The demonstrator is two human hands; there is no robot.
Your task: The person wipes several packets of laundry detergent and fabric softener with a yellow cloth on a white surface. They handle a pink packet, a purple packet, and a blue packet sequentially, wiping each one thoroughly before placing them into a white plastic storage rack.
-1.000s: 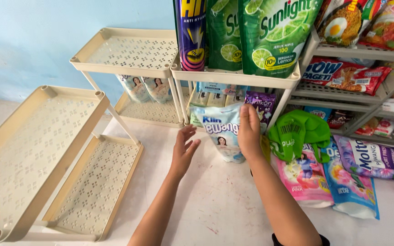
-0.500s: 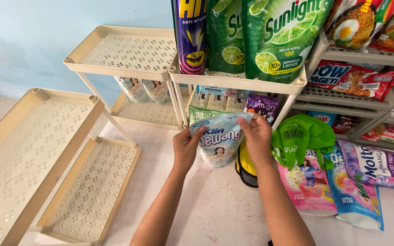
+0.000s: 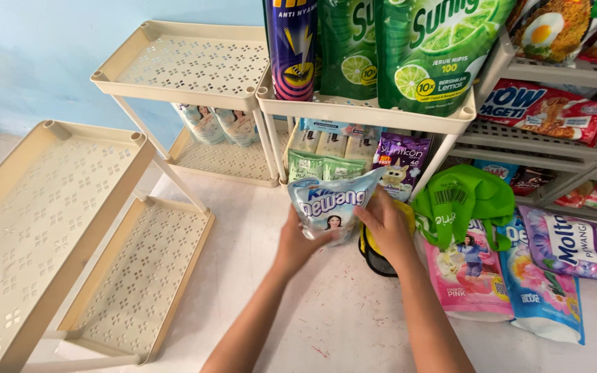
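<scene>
The pale blue refill pouch [image 3: 331, 207] was off the floor, just in front of the cream rack's lower shelf [image 3: 354, 148], not yet shelved; left hand [image 3: 297, 240] cupped it from below, right hand [image 3: 385, 220] pinched its side, both closed on it; pink and blue pouches [image 3: 502, 276] lay unshelved beside

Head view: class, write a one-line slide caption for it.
Both hands, left and right, hold a pale blue refill pouch before cream plastic shelves.

pale blue-white pouch [image 3: 329, 207]; cream rack [image 3: 188, 65], star-perforated; green bag [image 3: 461, 200]; pink pouch [image 3: 468, 273]; purple sachet [image 3: 399, 162]; white speckled tabletop [image 3: 312, 311].
</scene>
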